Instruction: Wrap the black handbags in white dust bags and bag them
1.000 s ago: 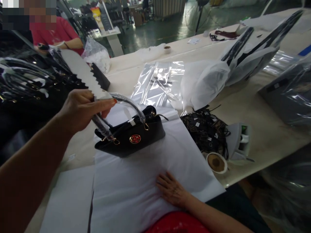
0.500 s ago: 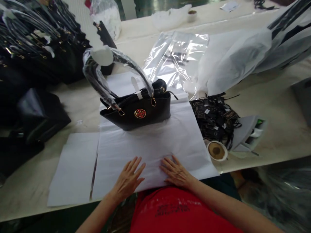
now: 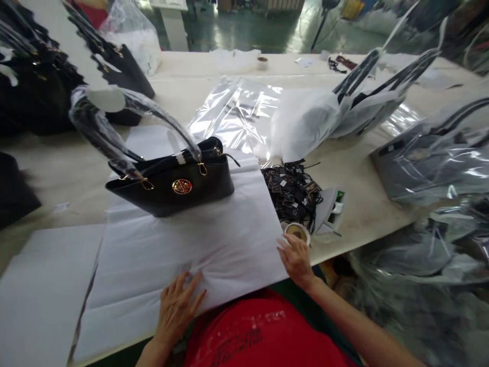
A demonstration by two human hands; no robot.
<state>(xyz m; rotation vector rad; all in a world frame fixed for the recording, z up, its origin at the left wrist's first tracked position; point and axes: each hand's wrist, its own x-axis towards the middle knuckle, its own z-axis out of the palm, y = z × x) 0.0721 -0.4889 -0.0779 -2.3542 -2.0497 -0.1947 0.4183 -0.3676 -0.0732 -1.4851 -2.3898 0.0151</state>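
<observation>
A black handbag [image 3: 206, 187] with a round gold emblem and plastic-wrapped handles stands on white paper sheets [image 3: 237, 234]. My left hand [image 3: 178, 306] lies on the paper near the table's front edge, fingers spread, holding nothing. At the paper's right edge, beside a small round container [image 3: 301, 230], is my right hand [image 3: 296, 259]. Its fingers are bent and partly apart, with nothing visible in them. A pile of black tags [image 3: 294, 193] lies just beyond that container.
Black bags [image 3: 126, 76] crowd the left side. Clear plastic sheets [image 3: 237, 112] lie behind the handbag. To the right are a white-wrapped bag [image 3: 305, 122], a grey bag under plastic [image 3: 405, 168] and a small open box [image 3: 330, 210]. More white sheets [image 3: 34, 285] lie front left.
My right hand has moved right, from the middle of the paper to its right edge by the round container. My left hand stays low on the paper. The view has turned to the right.
</observation>
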